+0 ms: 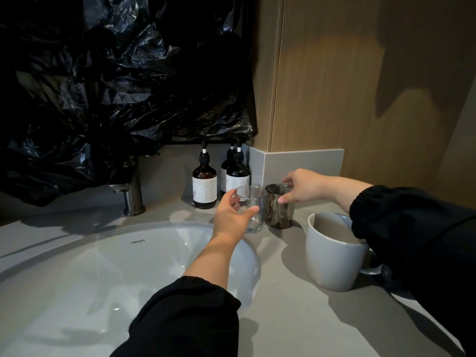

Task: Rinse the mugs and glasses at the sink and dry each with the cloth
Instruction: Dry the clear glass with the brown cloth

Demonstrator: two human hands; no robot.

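A clear glass [253,202] stands upright on the grey counter right of the sink. My left hand [231,215] wraps round it, thumb in front and fingers behind. Right beside it stands a smoky dark glass [279,212]; my right hand [301,186] pinches it near the rim from the right. A large white mug [332,258] sits nearer on the counter, partly under my right sleeve. No cloth is in view.
The white oval sink [108,274] fills the lower left, with a metal tap [131,191] behind it. Three brown pump bottles [204,184] stand at the back by the grey splashback [304,163]. Black plastic sheeting [116,86] covers the wall above.
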